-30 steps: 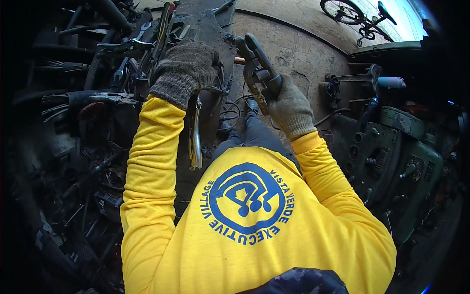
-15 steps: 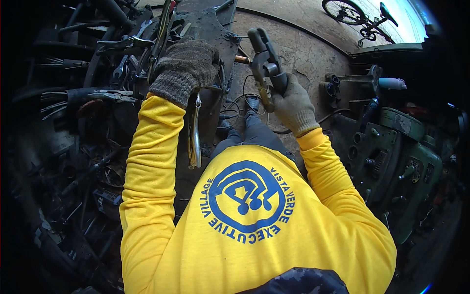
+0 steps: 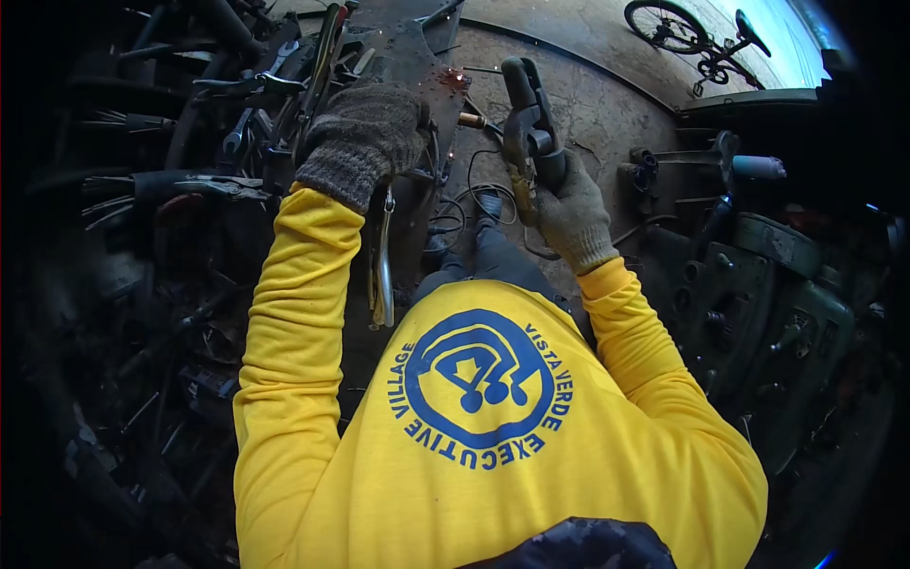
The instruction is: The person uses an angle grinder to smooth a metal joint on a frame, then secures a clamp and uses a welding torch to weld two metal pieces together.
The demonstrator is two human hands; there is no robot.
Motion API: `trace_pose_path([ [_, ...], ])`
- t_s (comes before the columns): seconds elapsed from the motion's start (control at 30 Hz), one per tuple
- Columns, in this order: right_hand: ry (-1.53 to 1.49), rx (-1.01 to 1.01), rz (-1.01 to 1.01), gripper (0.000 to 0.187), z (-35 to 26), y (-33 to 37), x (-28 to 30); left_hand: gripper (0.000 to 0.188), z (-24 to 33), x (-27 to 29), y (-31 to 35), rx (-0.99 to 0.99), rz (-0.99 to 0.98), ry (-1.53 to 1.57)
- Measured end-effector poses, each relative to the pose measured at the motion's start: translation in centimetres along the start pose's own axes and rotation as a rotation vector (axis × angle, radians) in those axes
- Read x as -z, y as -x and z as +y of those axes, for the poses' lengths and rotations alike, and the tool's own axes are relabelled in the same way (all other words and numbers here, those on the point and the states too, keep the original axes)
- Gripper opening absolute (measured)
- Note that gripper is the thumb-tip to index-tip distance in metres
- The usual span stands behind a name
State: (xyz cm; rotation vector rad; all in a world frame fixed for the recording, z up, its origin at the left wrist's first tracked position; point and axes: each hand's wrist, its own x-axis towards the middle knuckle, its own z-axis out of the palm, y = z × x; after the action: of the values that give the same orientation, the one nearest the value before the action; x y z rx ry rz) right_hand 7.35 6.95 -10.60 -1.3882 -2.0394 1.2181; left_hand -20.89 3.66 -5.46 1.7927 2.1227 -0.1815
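Note:
My right hand [image 3: 572, 211], in a light grey knit glove, is closed round the handle of a welding electrode holder [image 3: 527, 123]. A thin welding rod [image 3: 482, 69] reaches left from its jaws toward the bench edge, where a small spot [image 3: 455, 78] glows red among sparks. My left hand [image 3: 365, 137], in a dark knit glove, is curled at the edge of the steel bench [image 3: 403, 43]; whatever lies inside its fingers is hidden. Locking pliers [image 3: 383, 261] hang just below that glove, handles downward.
Pliers [image 3: 248, 83], wrenches [image 3: 233, 133] and other tools crowd the left. Black cable [image 3: 488, 194] loops on the floor near my shoes. A green machine [image 3: 791, 322] stands on the right. A bicycle [image 3: 706, 43] is at the far right.
A red glow and flying sparks have appeared at the bench edge near the rod's tip. The electrode holder has shifted slightly right, and my left hand has moved a little right.

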Motion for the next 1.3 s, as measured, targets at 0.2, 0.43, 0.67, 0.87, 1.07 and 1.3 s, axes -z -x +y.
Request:
trace_pose_path([
  [0.2,0.117,0.022,0.006,0.042,-0.4,-0.3,-0.3,0.024,0.1,0.3,0.0,-0.005,-0.016,-0.014],
  [0.43,0.226,0.020,-0.011,0.043,-1.2,-0.6,-0.3,0.024,0.4,0.5,-0.1,0.008,-0.043,-0.029],
  [0.67,0.226,0.092,0.009,0.044,-1.0,-0.6,-0.2,0.027,0.1,0.2,-0.2,0.005,-0.028,-0.025],
  [0.87,0.278,0.000,-0.011,0.044,-1.6,-0.5,-0.2,0.027,0.0,0.6,0.0,0.001,-0.059,-0.020],
  [1.07,0.227,0.023,0.003,0.045,-0.9,-0.3,-0.5,0.028,0.1,0.4,-0.3,-0.014,-0.059,-0.033],
  [1.3,-0.214,-0.141,-0.122,0.042,-0.3,-0.9,0.0,0.028,-1.1,-1.0,-0.5,-0.066,0.127,-0.028],
])
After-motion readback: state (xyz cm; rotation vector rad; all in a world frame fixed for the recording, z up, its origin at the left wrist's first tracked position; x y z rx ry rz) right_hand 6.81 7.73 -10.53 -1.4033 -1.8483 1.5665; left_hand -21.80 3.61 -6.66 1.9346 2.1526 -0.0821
